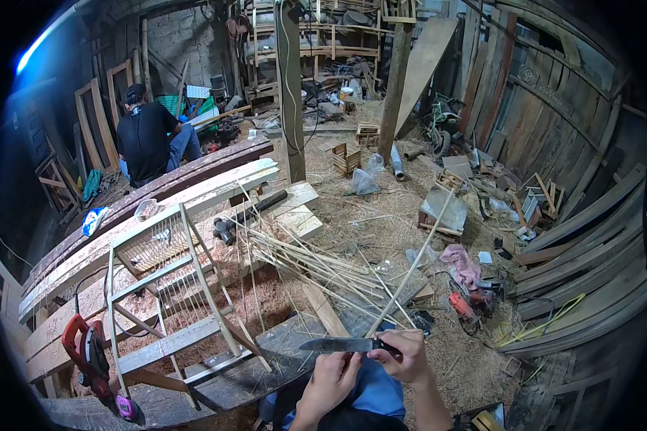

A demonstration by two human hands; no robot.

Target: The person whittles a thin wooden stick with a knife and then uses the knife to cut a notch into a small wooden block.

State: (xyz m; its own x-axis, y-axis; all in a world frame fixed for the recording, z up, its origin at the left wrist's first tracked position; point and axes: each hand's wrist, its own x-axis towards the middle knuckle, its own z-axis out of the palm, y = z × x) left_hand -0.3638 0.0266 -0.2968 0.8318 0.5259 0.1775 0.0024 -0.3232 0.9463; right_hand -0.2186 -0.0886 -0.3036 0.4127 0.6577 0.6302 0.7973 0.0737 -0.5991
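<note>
My right hand [404,352] is closed round the dark handle of a knife [334,345], whose blade points left. Just under the blade, my left hand [332,377] has its fingers pinched together. A long thin wooden strip [412,269] slants down from the upper right to the knife and meets my left fingertips there; its lower end is hidden. Several more thin strips [323,262] lie in a loose bundle on the bench [284,352] ahead of my hands. A slatted wooden frame [169,345] with thin rods stands to the left.
A red power tool [86,352] and a purple tape measure [126,408] sit at the bench's left end. A dark power tool [225,230] rests on the planks. Another red tool [464,305] lies on the shavings at right. A person [147,136] crouches at the back left.
</note>
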